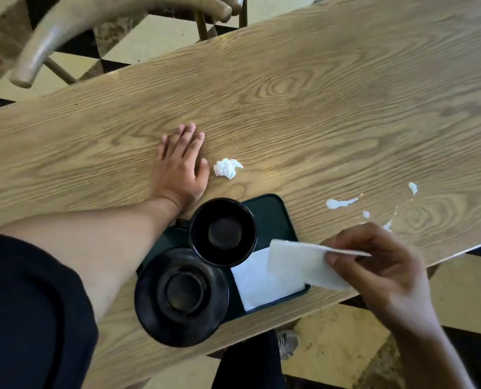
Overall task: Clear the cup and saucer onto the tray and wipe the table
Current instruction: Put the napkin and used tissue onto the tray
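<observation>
A black cup (pixel 223 232) and a black saucer (pixel 180 296) sit on a dark green tray (pixel 273 211) near the table's front edge; the saucer overhangs the tray's left end. A flat white napkin (pixel 257 284) lies on the tray. My right hand (pixel 382 262) pinches a folded white napkin (pixel 303 262) just above the tray's right side. My left hand (pixel 181 167) rests flat on the wooden table (pixel 289 108), fingers spread, holding nothing. A crumpled white tissue (pixel 227 168) lies beside its thumb. White spilled splashes (pixel 341 203) mark the table to the right.
A wooden chair (pixel 65 32) stands beyond the table's far left edge. The tiled floor (pixel 337 341) shows below the near edge, with a shoe (pixel 288 342) on it.
</observation>
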Demonstrator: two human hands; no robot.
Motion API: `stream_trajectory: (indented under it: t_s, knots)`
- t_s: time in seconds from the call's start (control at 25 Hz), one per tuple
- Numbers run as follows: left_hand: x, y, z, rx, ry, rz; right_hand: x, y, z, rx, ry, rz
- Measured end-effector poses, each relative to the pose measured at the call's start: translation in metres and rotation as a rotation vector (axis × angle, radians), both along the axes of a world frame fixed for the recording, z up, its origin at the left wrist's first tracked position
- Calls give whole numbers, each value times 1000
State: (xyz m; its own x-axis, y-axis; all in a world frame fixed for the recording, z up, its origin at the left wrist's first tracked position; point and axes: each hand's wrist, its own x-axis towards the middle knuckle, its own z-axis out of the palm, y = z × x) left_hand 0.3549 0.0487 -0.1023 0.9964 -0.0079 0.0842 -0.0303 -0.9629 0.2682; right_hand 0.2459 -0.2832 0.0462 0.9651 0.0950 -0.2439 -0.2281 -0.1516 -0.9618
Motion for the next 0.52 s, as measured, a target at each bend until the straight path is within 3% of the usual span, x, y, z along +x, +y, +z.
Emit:
stream_trajectory:
  t_s: [0.12, 0.24, 0.32, 0.52]
  knots:
    - [0, 1, 0, 13, -2, -1, -14, 17, -11, 26, 170, 155]
    - [1, 0, 0, 5, 5, -4, -22, 33, -31, -210, 267, 285]
    - [0, 0, 0, 6, -2, -1, -22, 44, -42, -385, 277, 263]
    - [-1, -1, 1, 6, -13, 1, -19, 58, -51, -397, 290, 129]
